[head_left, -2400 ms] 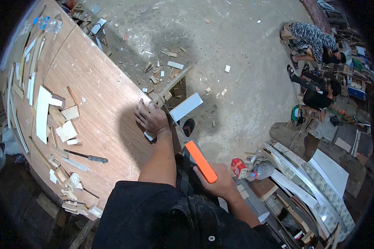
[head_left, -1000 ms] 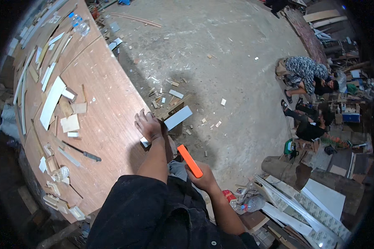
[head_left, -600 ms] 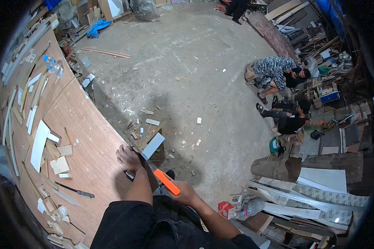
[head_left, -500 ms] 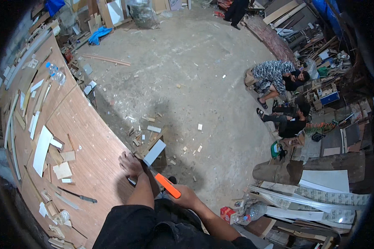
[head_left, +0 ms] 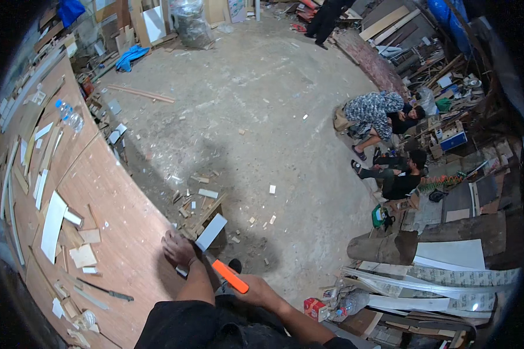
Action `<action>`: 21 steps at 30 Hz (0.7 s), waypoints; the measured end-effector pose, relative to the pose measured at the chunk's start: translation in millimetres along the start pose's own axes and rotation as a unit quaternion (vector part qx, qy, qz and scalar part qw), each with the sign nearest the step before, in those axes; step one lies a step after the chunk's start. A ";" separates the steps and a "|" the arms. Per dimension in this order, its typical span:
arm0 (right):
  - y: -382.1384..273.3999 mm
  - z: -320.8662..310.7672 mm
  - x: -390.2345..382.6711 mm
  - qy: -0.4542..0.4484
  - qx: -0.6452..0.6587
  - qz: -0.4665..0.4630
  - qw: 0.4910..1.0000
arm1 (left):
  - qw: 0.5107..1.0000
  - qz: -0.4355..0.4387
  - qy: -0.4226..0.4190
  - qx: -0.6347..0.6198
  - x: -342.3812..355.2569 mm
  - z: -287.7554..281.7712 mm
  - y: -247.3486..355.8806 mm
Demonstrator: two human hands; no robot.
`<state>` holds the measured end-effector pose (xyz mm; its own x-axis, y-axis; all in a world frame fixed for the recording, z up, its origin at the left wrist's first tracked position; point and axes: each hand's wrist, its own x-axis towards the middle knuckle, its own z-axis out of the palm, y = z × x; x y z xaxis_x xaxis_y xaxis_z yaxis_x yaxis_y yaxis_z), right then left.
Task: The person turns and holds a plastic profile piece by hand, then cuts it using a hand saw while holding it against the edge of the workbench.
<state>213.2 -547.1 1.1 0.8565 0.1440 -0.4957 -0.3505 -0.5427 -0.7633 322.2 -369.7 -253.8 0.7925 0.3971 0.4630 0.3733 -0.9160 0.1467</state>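
My left hand [head_left: 179,250] lies at the near edge of the plywood worktop [head_left: 128,203], fingers spread and bent over it; a small piece partly under it is too hidden to make out. My right hand [head_left: 254,291] grips an orange-handled saw [head_left: 230,276], its metal blade angled up-left toward my left hand and partly obscured. Just beyond the edge, a pale grey-white board [head_left: 212,231] sits at an angle near a rough wooden stand [head_left: 212,209]. Left of my hands are white and wooden offcuts [head_left: 55,221] and a black-handled blade [head_left: 113,294].
Plastic bottles [head_left: 70,116] stand on the worktop. Scraps dot the concrete floor [head_left: 262,145]. At right, two people [head_left: 367,113] [head_left: 399,183] sit beside cluttered timber; another stands at the back [head_left: 326,20]. Stacked panels and strips [head_left: 436,285] fill the lower right.
My view has tilted up, bringing the back of the room into sight. The saw and right hand appear slightly farther forward beside my left hand, which stays at the worktop edge.
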 end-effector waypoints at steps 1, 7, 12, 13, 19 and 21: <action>2.6 -3.4 4.0 0.012 0.016 -0.009 1.000 | 1.000 0.003 -0.001 -0.022 -2.9 8.0 5.9; -28.9 -9.1 20.4 -0.077 -0.005 0.029 0.997 | 0.999 0.035 0.035 0.007 -4.3 3.0 -0.7; -12.5 -12.5 24.8 -0.094 -0.042 0.017 0.995 | 0.998 0.012 -0.050 0.030 -4.4 -3.7 0.2; -7.4 -17.7 22.0 -0.078 -0.042 0.032 0.996 | 0.997 0.020 -0.077 0.022 -2.2 -8.4 15.4; -21.5 -19.6 21.2 -0.085 -0.034 0.040 0.995 | 0.995 -0.031 -0.064 -0.064 -0.4 -16.4 15.5; -23.9 -15.1 22.0 -0.080 -0.031 0.026 0.996 | 0.993 -0.037 -0.075 -0.079 6.1 -20.4 17.7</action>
<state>246.2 -543.5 14.6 0.7652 0.2408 -0.5970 -0.3642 -0.6028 -0.7099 323.7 -384.6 -230.6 0.8332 0.4569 0.3115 0.3621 -0.8765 0.3172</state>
